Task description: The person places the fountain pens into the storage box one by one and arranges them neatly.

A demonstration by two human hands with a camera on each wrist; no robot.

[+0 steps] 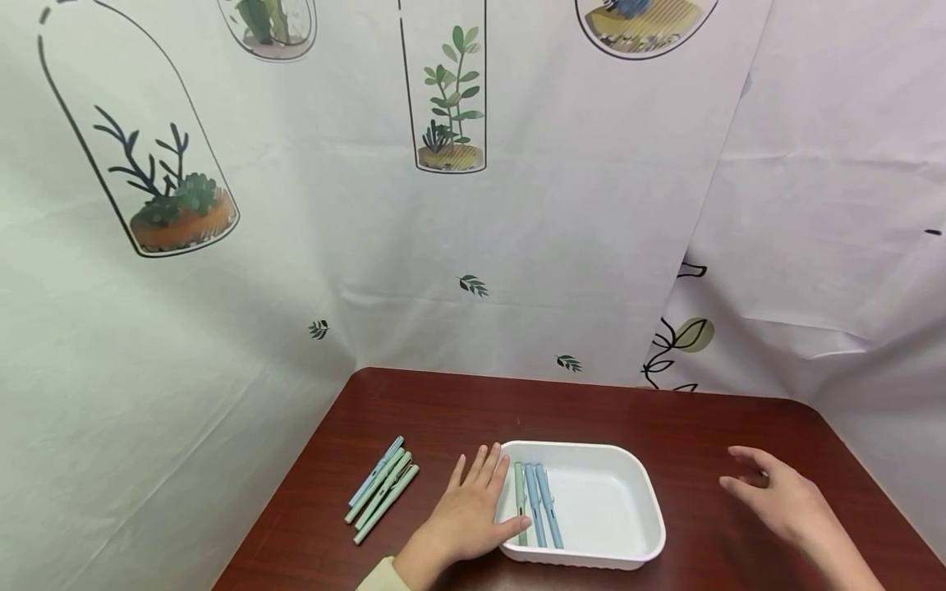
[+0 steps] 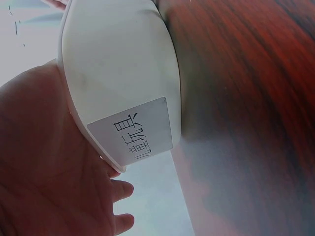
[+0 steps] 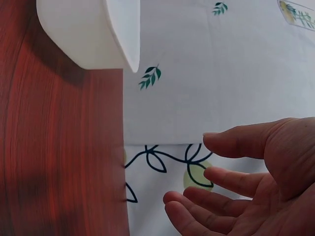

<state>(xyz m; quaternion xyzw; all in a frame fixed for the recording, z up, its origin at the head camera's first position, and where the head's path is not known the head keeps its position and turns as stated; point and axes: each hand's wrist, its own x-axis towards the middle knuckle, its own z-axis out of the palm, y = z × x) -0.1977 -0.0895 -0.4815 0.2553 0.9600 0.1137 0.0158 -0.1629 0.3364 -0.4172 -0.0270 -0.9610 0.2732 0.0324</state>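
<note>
A white plastic tray (image 1: 602,501) stands on the table, holding a green pen (image 1: 521,501) and two blue pens (image 1: 535,505) side by side at its left end. My left hand (image 1: 473,509) rests on the tray's left rim with fingers straight and the thumb over the edge. In the left wrist view, a label with printed characters (image 2: 132,130) shows on the tray's side wall. My right hand (image 1: 787,497) is held right of the tray, apart from it, its fingers loosely bent and holding nothing; the right wrist view shows the same hand (image 3: 256,191) with a gap between thumb and fingers.
Left of the tray lies a bunch of several pens, with green pens (image 1: 387,505) and a blue pen (image 1: 375,472) at its far side. The dark red wooden table (image 1: 443,402) meets a white printed curtain (image 1: 554,246) behind and at both sides.
</note>
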